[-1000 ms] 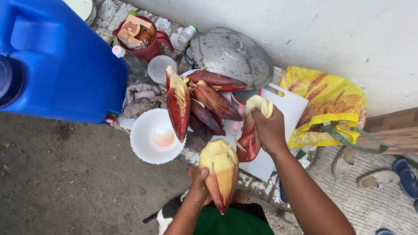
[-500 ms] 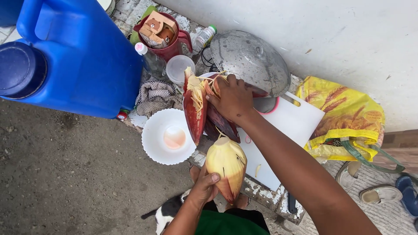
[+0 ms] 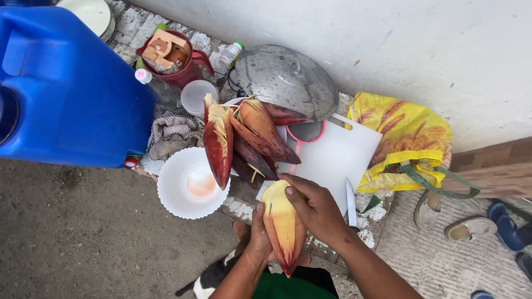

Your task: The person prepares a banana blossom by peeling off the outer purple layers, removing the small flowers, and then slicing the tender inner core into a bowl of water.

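With both hands clamped on the blossom (image 3: 283, 226) just below the board (image 3: 338, 158), left hand (image 3: 259, 235) steadying, I judge my right fingers (image 3: 296, 200) must peel the next bract.

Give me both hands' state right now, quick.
Left hand: closed on the banana blossom, gripping its left side.
Right hand: fingers curled over the blossom's top and right side.
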